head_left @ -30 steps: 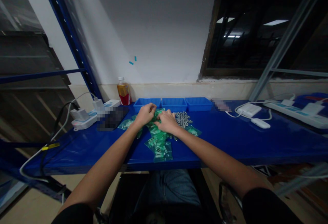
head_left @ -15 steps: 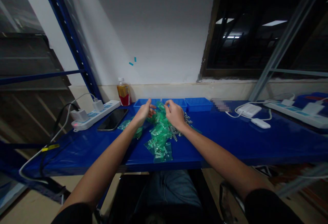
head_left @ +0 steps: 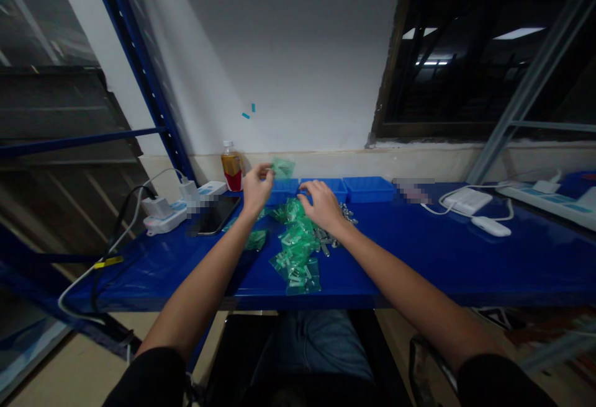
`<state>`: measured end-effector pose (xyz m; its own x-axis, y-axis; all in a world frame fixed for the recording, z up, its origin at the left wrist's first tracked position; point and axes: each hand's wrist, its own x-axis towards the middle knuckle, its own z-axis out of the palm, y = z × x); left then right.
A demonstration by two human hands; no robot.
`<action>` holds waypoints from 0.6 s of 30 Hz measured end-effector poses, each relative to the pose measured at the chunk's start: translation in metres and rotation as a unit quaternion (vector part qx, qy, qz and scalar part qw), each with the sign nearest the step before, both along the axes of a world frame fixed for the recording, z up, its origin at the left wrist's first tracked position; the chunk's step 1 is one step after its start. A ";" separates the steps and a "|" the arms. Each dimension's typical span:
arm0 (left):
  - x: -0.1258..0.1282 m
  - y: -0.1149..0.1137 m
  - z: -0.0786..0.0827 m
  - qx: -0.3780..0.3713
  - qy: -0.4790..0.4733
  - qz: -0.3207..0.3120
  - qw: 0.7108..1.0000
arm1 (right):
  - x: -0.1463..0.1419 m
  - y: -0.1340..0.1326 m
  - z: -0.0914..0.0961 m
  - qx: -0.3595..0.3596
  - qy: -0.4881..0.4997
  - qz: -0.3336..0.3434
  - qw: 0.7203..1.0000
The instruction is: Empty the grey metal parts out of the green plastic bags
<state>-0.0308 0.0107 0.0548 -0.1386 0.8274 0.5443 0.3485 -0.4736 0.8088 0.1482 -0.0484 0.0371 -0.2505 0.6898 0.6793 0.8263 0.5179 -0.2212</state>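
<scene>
My left hand [head_left: 256, 187] is raised above the blue bench [head_left: 419, 252], pinching one small green plastic bag [head_left: 282, 167] between fingers and thumb. My right hand [head_left: 322, 204] rests palm down with fingers spread on the pile of green bags [head_left: 296, 245] in front of me. A heap of small metal parts [head_left: 347, 213] lies just right of that hand. Three blue trays [head_left: 367, 188] stand in a row behind the pile.
A drink bottle [head_left: 231, 170] stands against the wall at the back left. A phone [head_left: 215, 214] and a white power strip [head_left: 172, 211] with cables lie to the left. White chargers [head_left: 468, 201] and another strip [head_left: 554, 199] lie to the right. A blue rack upright [head_left: 139, 66] rises on the left.
My left hand lifted off the pile with one green bag and rose toward the wall. My right hand spread over the pile. The view shifted slightly right.
</scene>
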 end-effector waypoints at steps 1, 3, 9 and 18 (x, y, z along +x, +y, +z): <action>-0.003 0.003 0.002 0.060 0.082 0.034 0.994 | 0.003 0.003 0.000 -0.001 0.020 -0.001 1.000; -0.007 0.007 0.000 0.136 0.252 0.067 0.956 | 0.011 0.009 -0.001 -0.003 0.049 -0.012 0.999; -0.006 0.005 -0.031 0.051 0.386 0.010 0.921 | 0.029 0.024 -0.005 -0.056 0.061 -0.050 0.995; -0.006 -0.003 -0.026 0.013 0.358 -0.061 0.932 | 0.011 0.016 -0.007 -0.110 0.103 0.010 0.989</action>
